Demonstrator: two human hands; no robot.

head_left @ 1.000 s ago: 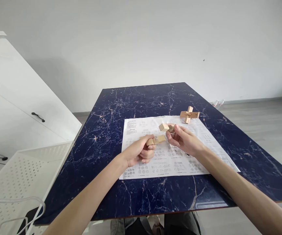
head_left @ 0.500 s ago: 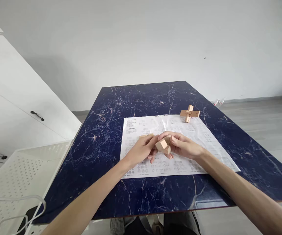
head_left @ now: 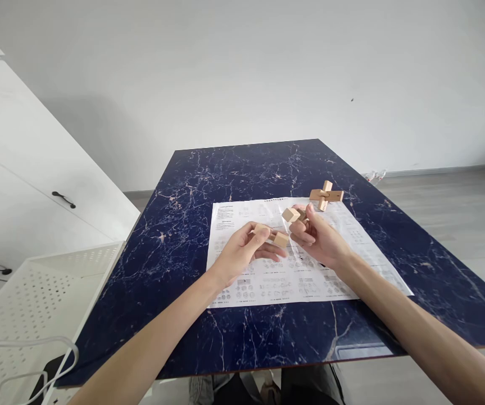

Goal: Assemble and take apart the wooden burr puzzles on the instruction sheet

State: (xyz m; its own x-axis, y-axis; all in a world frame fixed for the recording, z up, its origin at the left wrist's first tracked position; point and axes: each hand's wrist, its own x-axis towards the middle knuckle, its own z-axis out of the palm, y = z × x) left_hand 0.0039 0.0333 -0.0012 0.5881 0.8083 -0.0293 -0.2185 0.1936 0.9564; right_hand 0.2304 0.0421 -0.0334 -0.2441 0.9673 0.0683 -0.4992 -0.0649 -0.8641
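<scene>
Between thumb and fingers, my left hand (head_left: 242, 250) grips a pale notched wooden puzzle piece (head_left: 281, 240), whose blocky end points right. My right hand (head_left: 320, 239) is closed on another wooden puzzle piece (head_left: 291, 215), its square end sticking out to the left; the fingers hide part of it. The two pieces are apart, a small gap between them. Both hands are above a printed instruction sheet (head_left: 276, 292) with rows of small diagrams. At the sheet's top right corner lies a cross-shaped wooden assembly (head_left: 326, 196), touched by neither hand.
The sheet lies on a dark blue marbled table (head_left: 208, 174). A white cabinet (head_left: 27, 146) with black handles and a perforated white panel (head_left: 27, 298) with a pale cable (head_left: 71, 349) stand to the left. Behind the table is a grey-white wall (head_left: 242, 79).
My hands came together with the wooden pieces touching or overlapping, then parted again. The left hand has turned its piece, and the right has lifted back up. The cross-shaped assembly stayed put.
</scene>
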